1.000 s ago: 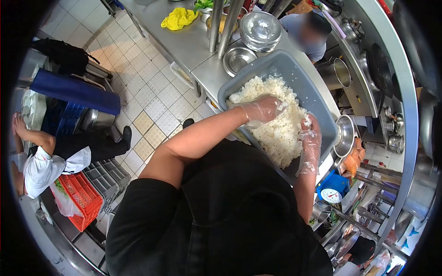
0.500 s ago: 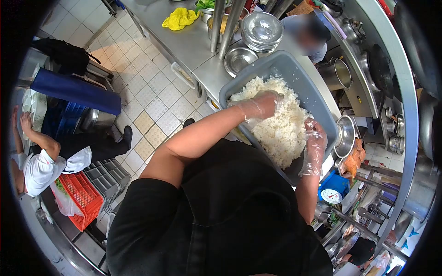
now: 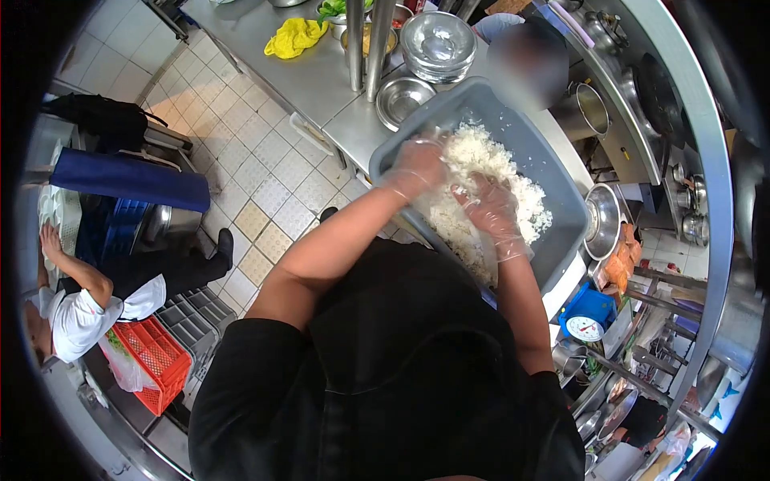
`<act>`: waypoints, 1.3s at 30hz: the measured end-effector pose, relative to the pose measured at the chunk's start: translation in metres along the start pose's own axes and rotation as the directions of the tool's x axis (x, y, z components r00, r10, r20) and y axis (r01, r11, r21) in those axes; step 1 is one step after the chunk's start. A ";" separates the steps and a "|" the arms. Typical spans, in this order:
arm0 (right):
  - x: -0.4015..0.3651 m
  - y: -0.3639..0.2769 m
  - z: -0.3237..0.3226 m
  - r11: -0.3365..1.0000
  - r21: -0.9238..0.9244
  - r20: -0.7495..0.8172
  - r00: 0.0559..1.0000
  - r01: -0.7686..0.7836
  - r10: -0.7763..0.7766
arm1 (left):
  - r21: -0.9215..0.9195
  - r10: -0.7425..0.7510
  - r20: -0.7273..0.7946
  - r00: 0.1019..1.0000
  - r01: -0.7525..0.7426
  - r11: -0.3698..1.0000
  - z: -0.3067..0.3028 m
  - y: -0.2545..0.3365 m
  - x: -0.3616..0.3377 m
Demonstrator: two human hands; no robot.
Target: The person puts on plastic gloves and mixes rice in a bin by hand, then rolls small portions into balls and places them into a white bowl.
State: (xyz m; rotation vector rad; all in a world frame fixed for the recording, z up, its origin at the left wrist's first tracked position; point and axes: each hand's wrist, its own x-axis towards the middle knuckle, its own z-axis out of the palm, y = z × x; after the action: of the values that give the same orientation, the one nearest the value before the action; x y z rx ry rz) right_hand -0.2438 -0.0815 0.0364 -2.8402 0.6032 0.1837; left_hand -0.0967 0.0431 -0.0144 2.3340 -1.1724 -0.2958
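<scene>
A deep grey plastic tub point(image 3: 568, 232) stands on the steel counter in front of me, with a heap of cooked white rice point(image 3: 525, 196) in it. Both my hands wear clear plastic gloves. At the tub's left side, my left hand point(image 3: 419, 167) presses against the edge of the rice; its fingertips are smeared by motion. Closer to the middle, my right hand point(image 3: 491, 210) has its fingers curled into the rice, with the tips partly buried.
Stacked metal bowls point(image 3: 439, 46) and a shallow metal bowl point(image 3: 403, 103) stand beyond the tub. A yellow cloth point(image 3: 296, 38) lies farther left. Right of the tub are another bowl point(image 3: 601, 220) and a blue scale point(image 3: 589, 309). One person point(image 3: 84, 317) works at left, another point(image 3: 525, 64) across the counter.
My right hand has moved left from the tub's right wall into the middle of the rice. My left hand has drawn back left. The rice's right side is more heaped toward the middle.
</scene>
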 end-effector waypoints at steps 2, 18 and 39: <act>-0.015 -0.011 -0.013 0.993 -0.116 0.196 0.981 0.024 -0.001 | 0.082 -0.141 0.075 0.987 0.135 0.987 0.015 -0.018 0.005; -0.111 0.102 0.020 0.833 0.285 -0.049 0.860 -0.475 0.508 | -0.011 -0.158 0.619 0.769 0.210 0.978 0.002 -0.031 -0.004; -0.077 0.034 0.042 0.053 0.976 0.170 0.888 -0.212 0.428 | -0.777 0.275 0.504 0.819 0.291 0.559 0.021 0.052 -0.022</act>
State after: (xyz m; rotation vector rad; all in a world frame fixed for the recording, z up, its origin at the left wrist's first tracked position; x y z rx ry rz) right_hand -0.3306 -0.0718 0.0020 -1.3071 0.9283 -0.3215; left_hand -0.1542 0.0270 -0.0056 1.3711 -0.9235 -1.3463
